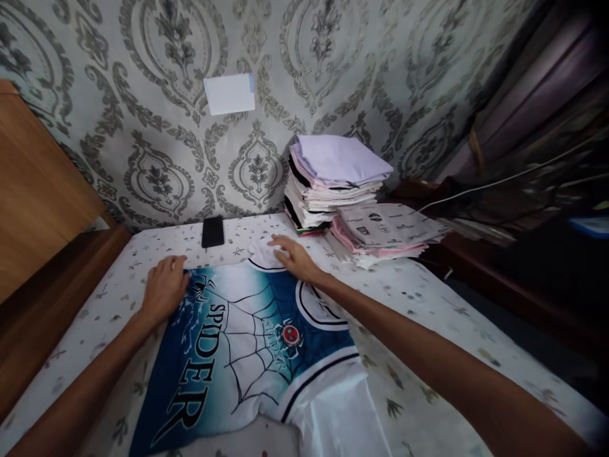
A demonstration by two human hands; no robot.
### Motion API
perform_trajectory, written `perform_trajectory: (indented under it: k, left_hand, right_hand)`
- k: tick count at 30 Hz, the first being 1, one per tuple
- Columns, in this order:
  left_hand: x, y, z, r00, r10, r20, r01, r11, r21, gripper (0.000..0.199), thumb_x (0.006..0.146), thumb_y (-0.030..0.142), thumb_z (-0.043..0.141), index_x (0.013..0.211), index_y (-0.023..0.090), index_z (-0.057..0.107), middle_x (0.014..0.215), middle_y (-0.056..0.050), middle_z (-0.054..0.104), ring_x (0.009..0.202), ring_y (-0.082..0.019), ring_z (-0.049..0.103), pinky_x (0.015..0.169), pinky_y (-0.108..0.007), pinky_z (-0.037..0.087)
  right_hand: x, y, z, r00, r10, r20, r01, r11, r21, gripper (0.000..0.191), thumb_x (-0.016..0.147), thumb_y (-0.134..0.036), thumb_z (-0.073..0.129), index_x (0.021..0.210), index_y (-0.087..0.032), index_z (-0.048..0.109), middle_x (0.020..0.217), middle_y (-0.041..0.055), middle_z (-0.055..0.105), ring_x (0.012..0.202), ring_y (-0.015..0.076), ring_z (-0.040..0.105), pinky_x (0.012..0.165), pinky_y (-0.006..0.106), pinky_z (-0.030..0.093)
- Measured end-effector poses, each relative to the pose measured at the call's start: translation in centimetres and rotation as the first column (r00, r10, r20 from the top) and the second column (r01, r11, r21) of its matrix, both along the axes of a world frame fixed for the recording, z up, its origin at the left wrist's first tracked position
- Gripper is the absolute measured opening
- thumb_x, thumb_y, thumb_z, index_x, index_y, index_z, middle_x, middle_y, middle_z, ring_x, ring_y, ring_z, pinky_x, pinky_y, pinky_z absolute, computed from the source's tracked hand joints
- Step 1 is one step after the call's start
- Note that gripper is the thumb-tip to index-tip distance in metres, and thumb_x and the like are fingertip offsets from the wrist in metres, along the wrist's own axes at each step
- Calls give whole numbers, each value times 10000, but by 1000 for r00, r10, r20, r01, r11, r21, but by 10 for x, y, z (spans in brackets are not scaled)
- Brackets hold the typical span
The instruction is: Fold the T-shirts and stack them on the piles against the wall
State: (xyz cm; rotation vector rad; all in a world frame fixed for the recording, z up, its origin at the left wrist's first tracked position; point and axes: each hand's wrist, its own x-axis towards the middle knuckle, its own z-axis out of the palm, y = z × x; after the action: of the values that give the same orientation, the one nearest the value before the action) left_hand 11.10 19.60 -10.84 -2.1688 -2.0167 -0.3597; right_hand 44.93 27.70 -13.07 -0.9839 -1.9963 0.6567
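A white and blue shirt lies spread sideways on the patterned white cloth, with "SPIDER" lettering, a web and a red spider emblem on it. Its neckline is to the right, and one white sleeve reaches toward the lower edge of the view. My left hand rests at the upper left corner of the shirt, fingers bent loosely and slightly apart. Over the far sleeve, close to the shoulder seam, my right hand has its fingers apart, palm down. What lies under both palms is hidden.
A black phone lies near the patterned wall. Folded clothes form a tall stack topped with lilac, beside a lower pile at the right. Wooden furniture borders the left. A white cable crosses the right side.
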Motion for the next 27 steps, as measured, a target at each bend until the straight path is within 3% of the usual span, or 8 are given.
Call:
perform_trajectory:
  k: [5, 8, 12, 15, 17, 20, 22, 27]
  left_hand:
    - [44, -47, -26, 926, -335, 174, 358, 925, -126, 528, 981, 468, 353, 1427, 198, 438, 1531, -130, 438, 1413, -266, 394, 1156, -453, 320]
    - [28, -61, -36, 957, -257, 133, 277, 946, -170, 527, 984, 470, 349, 1431, 211, 449, 1550, -130, 417, 1441, -282, 354, 1177, -511, 265]
    - [-26, -67, -29, 986, -5, 169, 20, 996, -92, 532, 966, 459, 341, 1352, 129, 497, 1404, -197, 532, 1310, -311, 487, 1090, -488, 381]
    - [-53, -56, -17, 967, 99, 236, -75, 992, -106, 510, 937, 462, 378, 1271, 110, 536, 1201, -173, 628, 1138, -291, 584, 989, -427, 455]
    - [-57, -37, -10, 954, 164, 252, -120, 976, -180, 485, 911, 435, 433, 1241, 101, 552, 1115, -148, 658, 1047, -268, 614, 929, -382, 473]
    - [-49, -1, -5, 941, 235, 245, -176, 955, -240, 445, 883, 376, 500, 1208, 83, 581, 1067, -147, 681, 981, -255, 628, 858, -346, 468]
    - [-43, 20, -5, 934, 263, 242, -203, 948, -245, 396, 855, 343, 560, 1161, 97, 616, 1098, -155, 684, 1005, -256, 622, 837, -328, 451]
    - [-45, 45, -6, 919, 279, 277, -193, 934, -302, 220, 807, 258, 625, 967, 123, 694, 1005, -129, 727, 934, -223, 645, 733, -284, 428]
  right_hand:
    - [4, -31, -17, 820, 1, 573, -94, 987, 132, 426, 965, -313, 491, 1369, -195, 555, 1483, 153, 496, 1403, 271, 422, 1155, 504, 307]
    - [10, -27, -23, 759, -78, 646, -39, 985, 165, 438, 988, -294, 440, 1397, -167, 531, 1486, 172, 489, 1417, 286, 400, 1145, 518, 313]
    - [11, -30, -12, 736, -131, 664, 20, 985, 172, 420, 970, -245, 451, 1364, -140, 552, 1447, 196, 519, 1386, 320, 432, 1124, 543, 328]
    - [-21, -68, 14, 746, -127, 654, -6, 980, 197, 384, 925, -218, 527, 1291, -123, 595, 1399, 222, 544, 1328, 351, 476, 1090, 548, 359]
    - [-59, -113, 32, 772, 64, 633, -235, 953, 191, 323, 920, -307, 581, 1200, -157, 640, 1293, 180, 616, 1195, 311, 568, 1013, 474, 446]
    - [-125, -190, 45, 674, 398, 622, -597, 790, 142, 419, 848, -477, 683, 1124, -164, 644, 1107, 111, 662, 978, 258, 616, 820, 393, 532]
    - [-159, -226, 42, 637, 375, 673, -629, 758, 173, 294, 876, -342, 654, 1066, -117, 637, 1021, 123, 662, 923, 265, 606, 734, 397, 533]
    - [-182, -230, 30, 589, 319, 743, -597, 791, 134, 197, 880, -36, 490, 1018, -95, 617, 954, 124, 661, 865, 251, 610, 615, 356, 511]
